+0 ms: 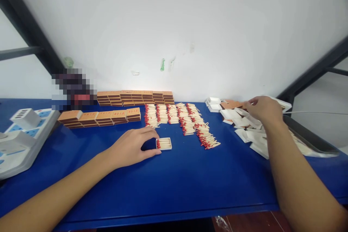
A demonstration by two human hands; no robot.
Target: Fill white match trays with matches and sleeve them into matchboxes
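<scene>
Near the middle of the blue table, my left hand [134,146] grips the left end of a small white matchbox tray [170,144] between thumb and fingers. A row of red-tipped matches [164,143] lies inside the tray. Over at the right, my right hand [262,108] reaches into a heap of box parts, its fingers bent together at the end of an orange-brown matchbox sleeve [231,105]. Empty white trays [240,121] lie around and below that hand. Its fingertips are partly hidden. Loose matches [187,119] are laid in several bunches between the hands.
Stacked closed matchboxes [136,98] stand along the wall, with another row [99,117] in front. A white power strip [24,137] with plugged-in adapters sits at the left. A black bin [312,134] lies at the right, beside a white cable [315,112]. Dark metal posts flank the table [174,188].
</scene>
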